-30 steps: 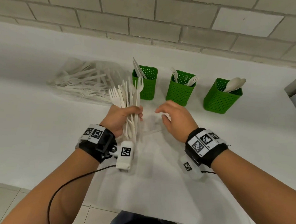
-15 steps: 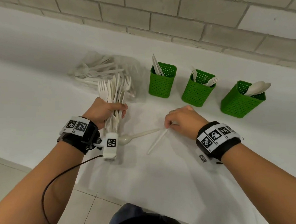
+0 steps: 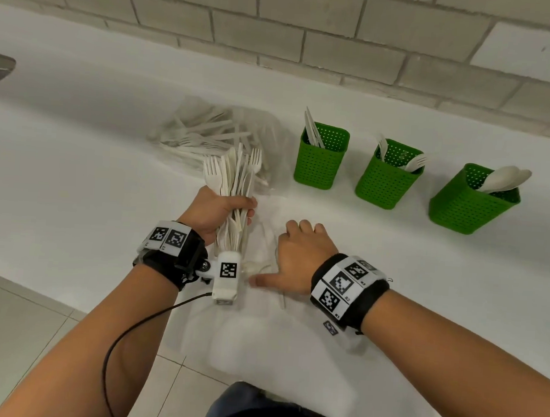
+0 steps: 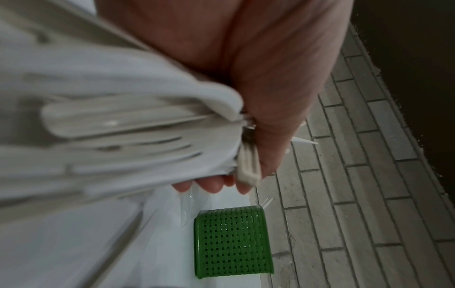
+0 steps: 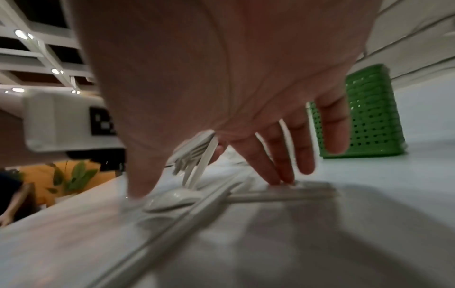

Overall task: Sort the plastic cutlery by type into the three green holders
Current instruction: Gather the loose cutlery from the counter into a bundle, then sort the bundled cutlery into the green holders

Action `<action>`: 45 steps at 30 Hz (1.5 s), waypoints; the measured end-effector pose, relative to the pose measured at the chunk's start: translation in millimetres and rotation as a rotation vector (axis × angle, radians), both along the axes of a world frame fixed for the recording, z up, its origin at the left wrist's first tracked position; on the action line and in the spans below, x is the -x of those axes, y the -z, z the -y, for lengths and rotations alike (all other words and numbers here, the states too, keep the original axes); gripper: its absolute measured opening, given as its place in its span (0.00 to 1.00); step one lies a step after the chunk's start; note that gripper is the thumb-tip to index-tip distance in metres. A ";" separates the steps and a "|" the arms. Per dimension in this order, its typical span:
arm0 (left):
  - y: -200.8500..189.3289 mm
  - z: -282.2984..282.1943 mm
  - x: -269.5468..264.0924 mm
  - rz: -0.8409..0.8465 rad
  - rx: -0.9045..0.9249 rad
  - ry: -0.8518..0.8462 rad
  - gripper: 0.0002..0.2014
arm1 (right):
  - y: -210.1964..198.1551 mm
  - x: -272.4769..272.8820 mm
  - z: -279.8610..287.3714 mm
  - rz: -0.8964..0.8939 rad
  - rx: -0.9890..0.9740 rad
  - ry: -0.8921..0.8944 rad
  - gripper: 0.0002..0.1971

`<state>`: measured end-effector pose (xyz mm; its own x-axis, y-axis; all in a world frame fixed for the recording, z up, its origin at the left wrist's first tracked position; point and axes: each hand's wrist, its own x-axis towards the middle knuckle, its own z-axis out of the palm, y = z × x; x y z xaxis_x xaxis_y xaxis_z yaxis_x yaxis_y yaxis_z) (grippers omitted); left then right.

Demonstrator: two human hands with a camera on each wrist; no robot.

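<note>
- Now the right hand lies flat and spread over two loose pieces near the front edge of the white tabletop; its grip is wide, straight fingertips pressing a pale plastic knife, thumb beside the bowl of a pale plastic spoon. Nothing is lifted yet.
- The knife and the spoon lie crossed, so a good pickup probably means sliding one clear with the fingertips first, then pinching its handle alone, rather than scooping both.
- Flat plastic on a smooth top is likely hard to get under; tipping one end up or dragging it to the front edge should help.
- The left hand is wrapped tight around an upright bundle of mixed white plastic cutlery, fork heads up; it should stay steady and out of the way.
- Toward the back edge stand three green perforated plastic holders: the left holder has knives, the middle holder forks, the right holder spoons. Each piece should go handle down into its match.
- A clear plastic bag of more cutlery lies at the back, left of the holders.
</note>
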<state>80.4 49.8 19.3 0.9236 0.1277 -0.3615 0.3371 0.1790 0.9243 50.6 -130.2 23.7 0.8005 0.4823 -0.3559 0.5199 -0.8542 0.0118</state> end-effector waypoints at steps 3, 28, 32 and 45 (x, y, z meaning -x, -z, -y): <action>4.0 -1.8 -4.7 0.003 0.041 0.027 0.07 | 6.0 -0.9 -4.2 -0.012 -0.036 -0.102 0.34; 10.8 151.1 -5.7 0.224 0.287 0.347 0.17 | -15.4 5.8 102.2 -0.101 -0.911 0.588 0.09; 7.5 161.8 -5.6 0.247 0.283 0.447 0.20 | -14.3 2.8 108.3 -0.241 -0.870 0.484 0.31; 5.8 167.2 -18.6 0.476 -0.161 0.530 0.23 | 7.0 -7.4 121.7 0.082 -1.087 0.477 0.24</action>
